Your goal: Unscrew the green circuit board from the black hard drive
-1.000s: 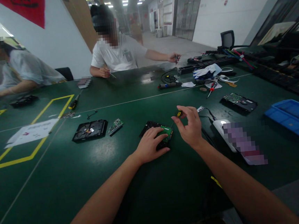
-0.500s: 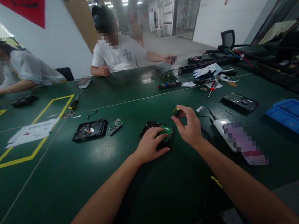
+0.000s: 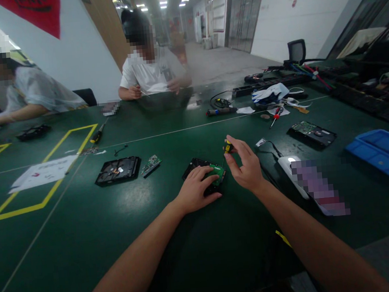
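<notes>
A black hard drive point(image 3: 195, 166) with a green circuit board point(image 3: 218, 171) on top lies on the green table point(image 3: 176, 247) in front of me. My left hand point(image 3: 196, 192) rests flat on the drive, fingers spread over its near side. My right hand point(image 3: 247, 165) pinches the yellow-and-black handle of a small screwdriver point(image 3: 228, 147), whose thin shaft slants down to the circuit board's right edge.
Another opened drive point(image 3: 117, 169) and a loose circuit board point(image 3: 150, 164) lie to the left. A third drive point(image 3: 312, 133) and a blue tray point(image 3: 382, 153) sit to the right, a white device point(image 3: 290, 166) beside my right wrist. Two people sit across the table.
My right fingers have shifted on the screwdriver handle, opening a little. The person opposite has pulled an outstretched arm back in front of the chest.
</notes>
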Demonstrator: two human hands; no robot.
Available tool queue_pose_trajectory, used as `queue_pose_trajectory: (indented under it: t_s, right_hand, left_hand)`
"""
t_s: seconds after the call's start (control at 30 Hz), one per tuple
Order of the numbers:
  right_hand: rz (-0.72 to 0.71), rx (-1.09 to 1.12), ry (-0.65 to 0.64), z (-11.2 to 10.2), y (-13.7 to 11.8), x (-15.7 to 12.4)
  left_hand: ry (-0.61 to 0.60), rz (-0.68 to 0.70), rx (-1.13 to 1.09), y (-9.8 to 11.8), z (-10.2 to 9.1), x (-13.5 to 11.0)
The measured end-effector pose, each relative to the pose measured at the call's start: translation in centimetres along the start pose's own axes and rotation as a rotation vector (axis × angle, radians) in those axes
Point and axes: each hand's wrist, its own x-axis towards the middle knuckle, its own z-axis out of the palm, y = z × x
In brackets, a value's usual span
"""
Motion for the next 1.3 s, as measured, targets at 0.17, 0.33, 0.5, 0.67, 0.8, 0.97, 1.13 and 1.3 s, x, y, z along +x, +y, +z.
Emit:
queue_pose_trajectory:
  t_s: [0.17, 0.33, 0.5, 0.67, 0.8, 0.97, 1.13, 1.3]
  right_hand:
    - [-0.009, -0.042, 0.091, -0.05, 0.04, 0.16]
    - [0.023, -0.035, 0.085, 0.01, 0.0, 0.14]
    - [0.038, -0.052, 0.096, -0.12, 0.09, 0.19]
    - [0.059, -0.087, 0.133, -0.23, 0.1, 0.12]
    - [0.056, -0.069, 0.135, -0.24, -0.02, 0.05]
    - [0.067, -0.001, 0.079, -0.12, -0.06, -0.23]
    - [0.091, -0.019, 0.097, 0.15, 0.14, -0.55]
    - [0.074, -0.022, 0.103, 0.18, 0.19, -0.59]
  left_hand:
    - [0.0, -0.004, 0.003, -0.05, 0.14, -0.04]
    - [0.007, 0.004, 0.011, -0.16, 0.22, -0.07]
    - [0.008, 0.006, 0.009, -0.22, 0.29, -0.12]
    - [0.006, 0.014, 0.017, -0.25, 0.39, -0.2]
    - [0.017, 0.009, 0.008, -0.25, 0.37, -0.21]
    - [0.016, 0.019, -0.01, -0.13, 0.11, -0.11]
    - [0.025, 0.019, -0.008, -0.03, 0.07, -0.05]
    - [0.017, 0.02, 0.005, -0.09, 0.15, -0.05]
